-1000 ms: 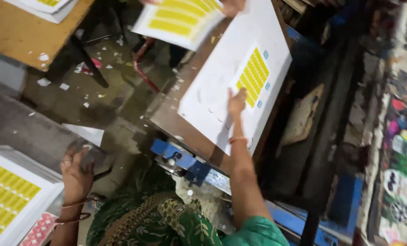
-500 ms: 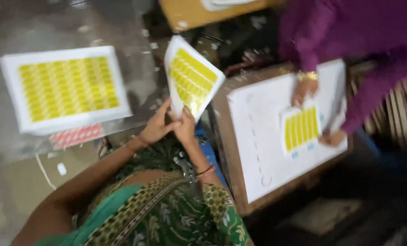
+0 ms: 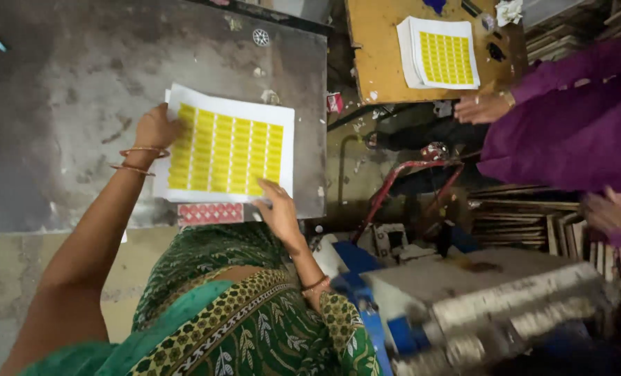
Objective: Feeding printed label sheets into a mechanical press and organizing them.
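Left hand (image 3: 156, 127) grips the left edge of a white sheet of yellow labels (image 3: 227, 147), fingers curled round it — bangles on the wrist. Right hand (image 3: 278, 209) rests on the sheet's lower right corner, fingers spread and pressing flat, not closed round anything. The sheet lies on top of a stack on a grey metal table (image 3: 67, 90). A red patterned strip (image 3: 211, 213) sits just below the sheet at the table edge. Well apart, upper right — a wooden table (image 3: 373, 56) holds another stack of yellow sheets (image 3: 440, 54); a co-worker's hand (image 3: 481, 109) in a purple sleeve (image 3: 575, 125) is beside it.
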